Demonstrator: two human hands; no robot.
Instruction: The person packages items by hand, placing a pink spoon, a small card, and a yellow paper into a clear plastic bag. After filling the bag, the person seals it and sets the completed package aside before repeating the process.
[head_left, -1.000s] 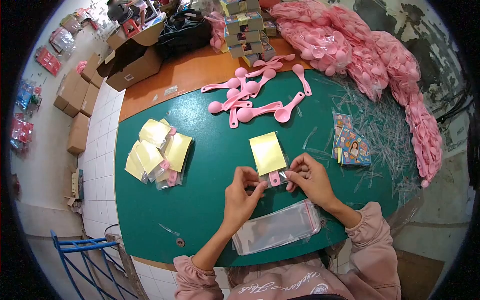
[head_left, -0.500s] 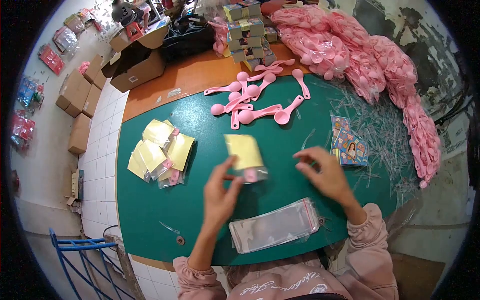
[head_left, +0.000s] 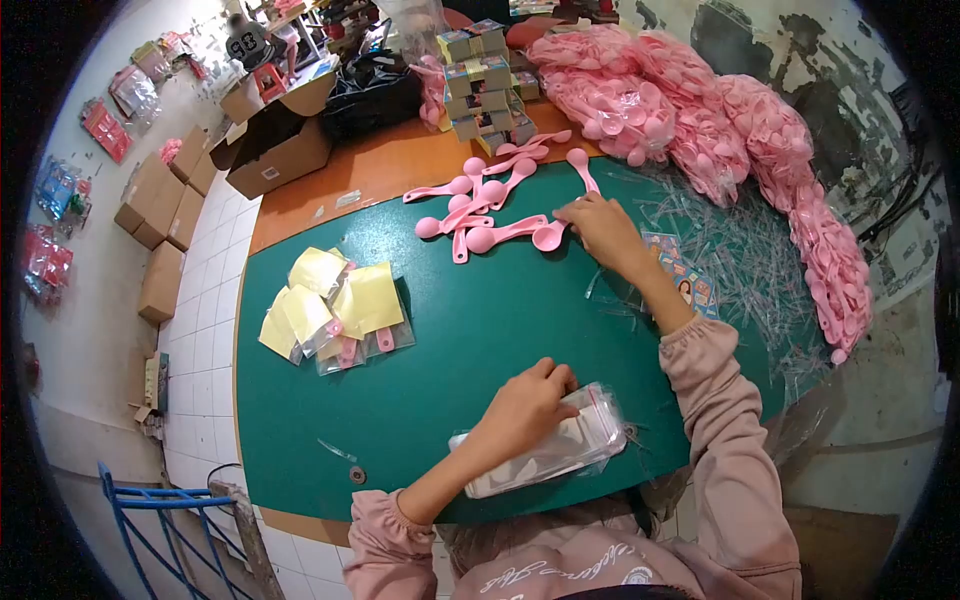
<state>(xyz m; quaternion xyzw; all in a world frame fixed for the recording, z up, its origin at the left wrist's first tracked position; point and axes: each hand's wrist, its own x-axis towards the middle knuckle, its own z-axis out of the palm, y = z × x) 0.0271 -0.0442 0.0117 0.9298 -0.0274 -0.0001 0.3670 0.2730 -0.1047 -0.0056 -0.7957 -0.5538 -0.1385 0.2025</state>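
My right hand (head_left: 602, 232) reaches to the loose pink spoons (head_left: 508, 233), its fingers closed on the handle end of one pink spoon (head_left: 549, 236). Near the table's front edge, my left hand (head_left: 535, 402) rests on the stack of clear plastic bags (head_left: 520, 471), fingers bent; whether they grip a bag is hidden. To the left lies a pile of filled bags (head_left: 370, 298) with yellow cards and pink spoons inside. Printed cards (head_left: 697, 290) lie partly behind my right forearm.
Large bags of pink spoons (head_left: 700, 130) line the back right, beside scattered clear strips (head_left: 740, 250). Stacks of bundled cards (head_left: 478, 88), a black bag (head_left: 372, 95) and an open carton (head_left: 285, 150) stand at the back. A person (head_left: 248, 45) is far off.
The filled bag from my left hand now lies on the left pile. My left hand has moved down to the clear bags, and my right hand up to the spoons.
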